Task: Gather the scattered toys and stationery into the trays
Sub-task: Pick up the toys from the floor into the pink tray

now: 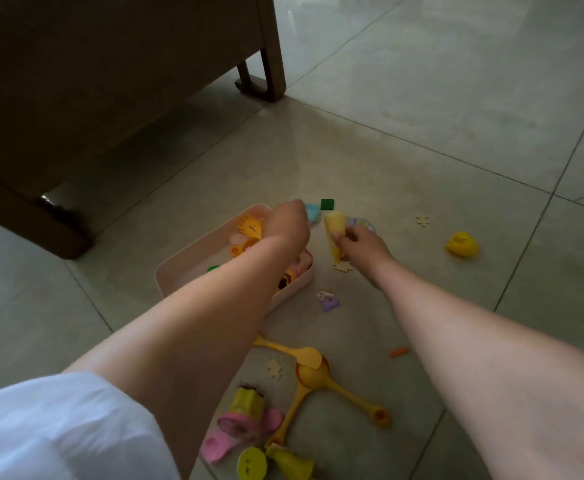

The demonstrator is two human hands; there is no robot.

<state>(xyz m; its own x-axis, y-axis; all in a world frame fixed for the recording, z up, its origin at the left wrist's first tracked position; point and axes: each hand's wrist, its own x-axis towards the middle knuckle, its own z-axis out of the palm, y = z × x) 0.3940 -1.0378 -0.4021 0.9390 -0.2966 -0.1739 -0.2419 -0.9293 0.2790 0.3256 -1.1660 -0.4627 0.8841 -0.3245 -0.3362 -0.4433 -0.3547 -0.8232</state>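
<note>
A pale pink tray (165, 271) lies on the tiled floor with several yellow and pink toys in it. My left hand (285, 225) hangs over the tray's far right corner with its fingers curled down; whatever is in them is hidden. A light blue piece (312, 211) sits right against its knuckles. Just right of the tray, my right hand (361, 244) grips a yellow cone-shaped toy (334, 226) that stands on the floor. A green square block (327, 204) lies beyond it.
Loose on the floor are a yellow duck (462, 244), pale puzzle pieces (422, 221), a purple toy (329, 302), an orange bit (399, 351), yellow spoons (313, 375) and pink toys (242, 424). Dark wooden furniture (75, 81) stands at the upper left.
</note>
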